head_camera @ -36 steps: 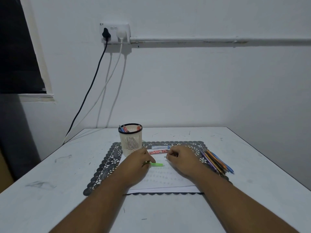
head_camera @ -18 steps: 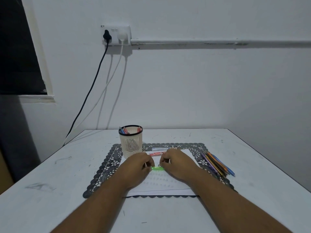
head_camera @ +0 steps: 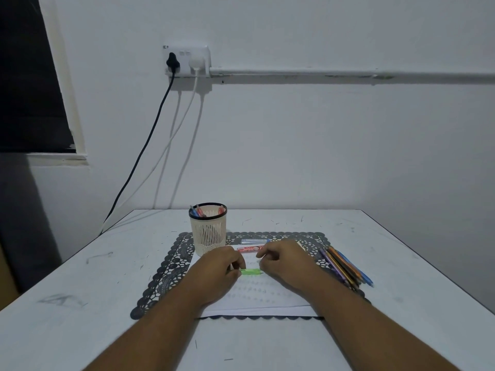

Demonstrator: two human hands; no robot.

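A bright green pen lies crosswise just above a white sheet of paper on a black lace placemat. My left hand pinches the pen's left end. My right hand holds its right end with curled fingers. Only the short middle stretch of the pen shows between the two hands.
A cream mesh pen cup with several pens stands at the mat's back left. A red pen and a clear case lie behind the hands. Several coloured pens lie on the mat's right. The white table ends at a wall with cables.
My right hand came across to the green pen and took its right end. Both hands then drew slightly toward me with the pen between them.
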